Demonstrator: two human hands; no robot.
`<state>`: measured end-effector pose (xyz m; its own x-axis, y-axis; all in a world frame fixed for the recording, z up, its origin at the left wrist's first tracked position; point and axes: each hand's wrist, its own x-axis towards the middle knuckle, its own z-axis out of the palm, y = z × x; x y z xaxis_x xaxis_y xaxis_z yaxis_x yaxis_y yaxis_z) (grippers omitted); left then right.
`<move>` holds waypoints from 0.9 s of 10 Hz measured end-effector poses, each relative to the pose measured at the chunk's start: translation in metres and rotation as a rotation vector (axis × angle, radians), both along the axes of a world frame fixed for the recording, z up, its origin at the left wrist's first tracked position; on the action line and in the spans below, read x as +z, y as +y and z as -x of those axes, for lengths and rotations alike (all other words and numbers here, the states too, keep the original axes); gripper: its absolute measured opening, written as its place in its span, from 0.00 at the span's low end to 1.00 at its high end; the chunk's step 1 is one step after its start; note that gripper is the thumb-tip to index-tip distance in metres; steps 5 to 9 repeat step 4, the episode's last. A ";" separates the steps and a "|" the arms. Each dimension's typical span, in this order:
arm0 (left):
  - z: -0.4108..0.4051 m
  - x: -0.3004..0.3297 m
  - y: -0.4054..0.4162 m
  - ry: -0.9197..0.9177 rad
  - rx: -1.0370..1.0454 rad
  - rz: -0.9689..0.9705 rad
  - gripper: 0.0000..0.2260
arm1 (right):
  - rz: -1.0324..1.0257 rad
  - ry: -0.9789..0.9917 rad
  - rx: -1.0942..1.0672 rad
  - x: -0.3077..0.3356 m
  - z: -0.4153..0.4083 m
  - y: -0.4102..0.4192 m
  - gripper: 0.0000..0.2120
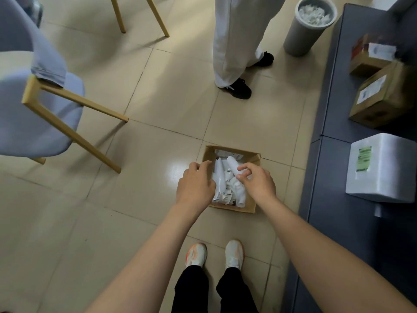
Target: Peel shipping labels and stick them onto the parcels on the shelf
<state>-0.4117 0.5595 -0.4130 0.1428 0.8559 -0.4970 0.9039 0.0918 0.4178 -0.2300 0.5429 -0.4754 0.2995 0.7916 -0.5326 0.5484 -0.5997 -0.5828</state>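
An open cardboard box (252, 158) sits on the tiled floor in front of my feet, holding several curled white label sheets (223, 177). My left hand (195, 186) hovers over the box's left edge with its fingers spread and nothing in it. My right hand (257, 180) is above the box's right side, its fingertips pinching a curled white label backing strip (232, 164). On the grey shelf (334, 109) at the right lie a white foam parcel (388, 168) with a green label and two brown cardboard parcels (383, 96), (365, 62) with white labels.
Another person in white trousers and black shoes (239, 86) stands beyond the box. A grey bin (309, 26) full of white paper scraps stands by the shelf's far end. A blue chair with wooden legs (45, 114) is at the left. My own shoes (214, 254) are below.
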 end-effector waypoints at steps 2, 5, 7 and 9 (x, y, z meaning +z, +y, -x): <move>-0.001 -0.002 0.001 -0.032 0.014 -0.002 0.24 | 0.116 0.056 0.076 -0.020 -0.016 -0.008 0.11; -0.015 0.005 0.003 -0.038 0.020 -0.090 0.23 | -0.035 0.005 0.036 0.009 -0.026 -0.006 0.12; -0.015 0.005 0.003 -0.038 0.020 -0.090 0.23 | -0.035 0.005 0.036 0.009 -0.026 -0.006 0.12; -0.015 0.005 0.003 -0.038 0.020 -0.090 0.23 | -0.035 0.005 0.036 0.009 -0.026 -0.006 0.12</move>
